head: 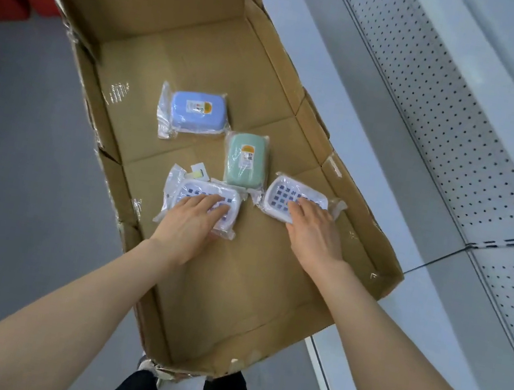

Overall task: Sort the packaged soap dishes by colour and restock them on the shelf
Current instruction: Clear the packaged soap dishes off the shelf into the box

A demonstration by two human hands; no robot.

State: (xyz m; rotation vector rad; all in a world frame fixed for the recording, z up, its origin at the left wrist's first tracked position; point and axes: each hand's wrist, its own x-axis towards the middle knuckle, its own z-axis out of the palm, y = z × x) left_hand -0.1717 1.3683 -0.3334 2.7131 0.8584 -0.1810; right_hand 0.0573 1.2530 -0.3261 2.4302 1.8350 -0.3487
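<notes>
As both lie wrapped in the cardboard box (232,293), I see my left hand (191,221) flat on the left white dish (193,188) and my right hand (314,228) flat on the right white dish (285,191), fingers together. The green dish (247,161) and the blue dish (196,111) sit just beyond.

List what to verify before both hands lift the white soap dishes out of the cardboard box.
1. Matching colour under both hands: left hand rests on the left white soap dish, right hand on the right white soap dish: ok.
2. Grip closed: right hand lies flat on top, not ok; left thumb hidden, cannot tell.
3. Blue soap dish lies apart from both hands: ok.
4. Green soap dish free of the white packages: its wrap reaches theirs, cannot tell.
5. Cardboard box walls low beside the hands: ok.
6. Shelf in view to the right: ok.
</notes>
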